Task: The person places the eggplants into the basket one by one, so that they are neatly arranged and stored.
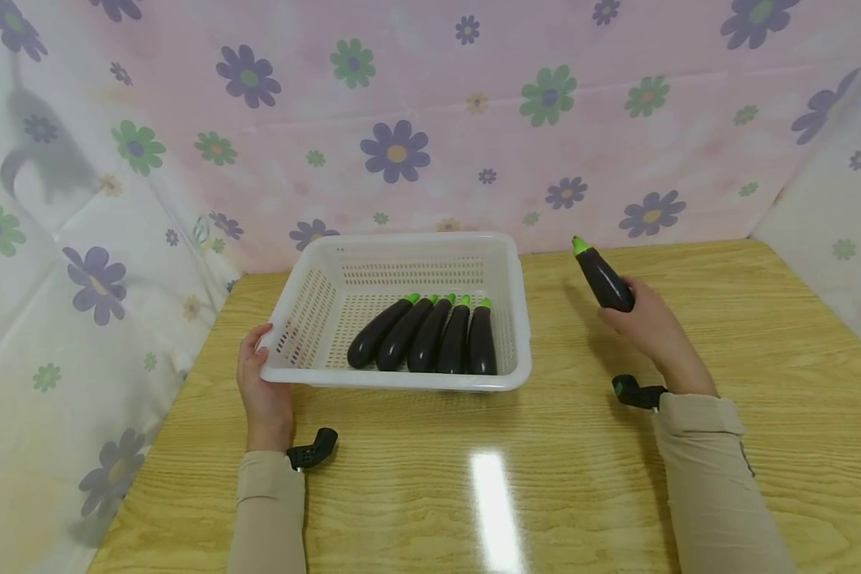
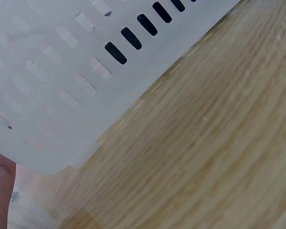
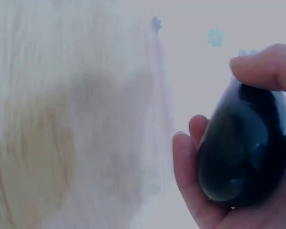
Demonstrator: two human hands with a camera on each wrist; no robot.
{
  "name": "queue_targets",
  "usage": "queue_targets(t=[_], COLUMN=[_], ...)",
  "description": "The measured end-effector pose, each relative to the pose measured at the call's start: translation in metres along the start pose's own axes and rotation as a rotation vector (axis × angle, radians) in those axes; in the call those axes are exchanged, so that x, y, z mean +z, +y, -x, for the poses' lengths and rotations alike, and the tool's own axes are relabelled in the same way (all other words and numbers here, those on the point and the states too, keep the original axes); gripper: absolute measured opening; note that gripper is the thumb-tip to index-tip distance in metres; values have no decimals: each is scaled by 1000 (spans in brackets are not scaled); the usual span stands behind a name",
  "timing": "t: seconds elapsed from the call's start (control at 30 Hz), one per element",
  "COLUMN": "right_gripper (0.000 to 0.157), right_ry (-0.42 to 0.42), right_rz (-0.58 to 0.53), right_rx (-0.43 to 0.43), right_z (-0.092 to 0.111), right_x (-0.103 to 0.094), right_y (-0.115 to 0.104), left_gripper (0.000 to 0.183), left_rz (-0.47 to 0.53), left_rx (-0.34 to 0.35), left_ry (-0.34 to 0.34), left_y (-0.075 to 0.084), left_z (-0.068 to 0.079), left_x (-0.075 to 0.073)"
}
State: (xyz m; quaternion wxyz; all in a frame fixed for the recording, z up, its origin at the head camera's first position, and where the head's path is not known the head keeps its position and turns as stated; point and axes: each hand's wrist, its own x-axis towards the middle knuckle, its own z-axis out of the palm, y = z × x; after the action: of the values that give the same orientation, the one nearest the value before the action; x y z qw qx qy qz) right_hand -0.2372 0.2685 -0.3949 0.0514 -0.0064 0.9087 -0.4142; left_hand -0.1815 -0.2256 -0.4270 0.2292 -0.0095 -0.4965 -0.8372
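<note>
My right hand (image 1: 649, 323) grips a dark eggplant (image 1: 603, 277) by its thick end, its green stem tip pointing up and away to the left. The right wrist view shows the thumb and fingers wrapped round the glossy eggplant (image 3: 245, 148). At the left front corner of a white plastic basket (image 1: 409, 381), my left hand (image 1: 264, 391) holds the rim, fingers over the edge. Several eggplants (image 1: 430, 335) lie side by side in the basket's right part, green stems toward the back. In the left wrist view the slotted basket wall (image 2: 66, 109) fills the upper left.
A wooden table (image 1: 567, 478) carries the basket. Behind it hangs a pink flowered cloth (image 1: 445, 104), with pale flowered cloth (image 1: 57, 335) at the left side. Small black devices (image 1: 314, 449) sit on both wrists.
</note>
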Motion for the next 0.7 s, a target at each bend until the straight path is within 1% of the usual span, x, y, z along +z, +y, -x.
queue_targets(t=[0.13,0.3,0.43,0.57,0.7], right_gripper=[87,89,82,69,57], right_ry=[2,11,33,23,-1], right_rz=[-109,-220,-303,-395,-464], right_rx=[15,6,-42,-91,-95], right_z=[4,9,10,10,13], right_x=[1,3,5,10,13], right_y=[-10,-24,-35,-45,-55], left_gripper=[32,32,32,31,31], left_rz=[-4,-6,1,13,13], left_rx=[-3,-3,3,2,4], left_ry=[4,-2,-12,-3,0], left_y=[0,1,1,0,0], left_z=[0,-1,-2,-2,-1], left_x=[0,0,1,0,0])
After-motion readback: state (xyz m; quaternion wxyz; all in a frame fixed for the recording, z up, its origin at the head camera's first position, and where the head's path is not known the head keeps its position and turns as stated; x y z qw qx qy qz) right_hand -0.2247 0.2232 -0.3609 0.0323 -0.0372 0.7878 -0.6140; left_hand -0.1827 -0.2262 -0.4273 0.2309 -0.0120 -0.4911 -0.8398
